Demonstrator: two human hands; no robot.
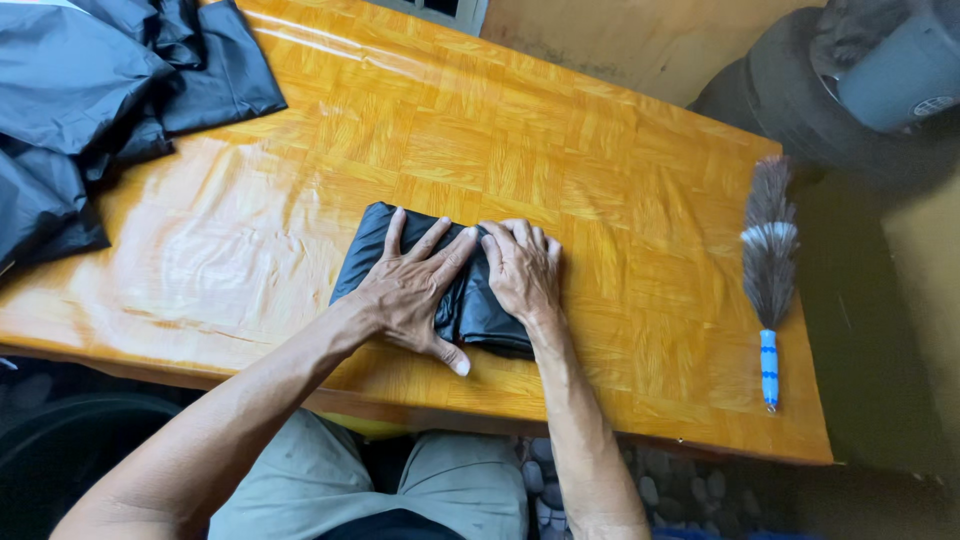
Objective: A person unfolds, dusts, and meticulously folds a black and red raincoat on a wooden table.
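**A:** From the head view, what do the hands have?

**B:** Both lie flat on a small folded bundle of shiny black fabric (375, 250), which sits near the front edge of the glossy orange wood-patterned worktop (600, 180). The left hand (412, 290) has its fingers (432, 240) spread wide and pressed down on the bundle's middle, thumb stretched toward the front edge. The right hand (522, 270) rests just beside it, fingers together and slightly curled over the bundle's right end. Neither hand closes around anything; they press rather than grip.

**B:** The two hands touch, or nearly so, at the fingertips, and between them they hide most of the fabric.

**A:** What else is on the worktop?

**B:** A loose heap of the same dark shiny fabric (80, 100) fills the far left corner, well apart from the bundle. Along the right edge lies a grey-and-white feather duster with a blue-and-white striped handle (769, 280), handle toward the person, also well apart.

**A:** Anything crowding the hands?

**B:** Bare surface lies between the bundle and both of those. Beyond the far right corner there is a dark rounded object with a grey top (850, 90); I cannot tell what it is. Below the front edge, the person's grey trousers (400, 490) show.
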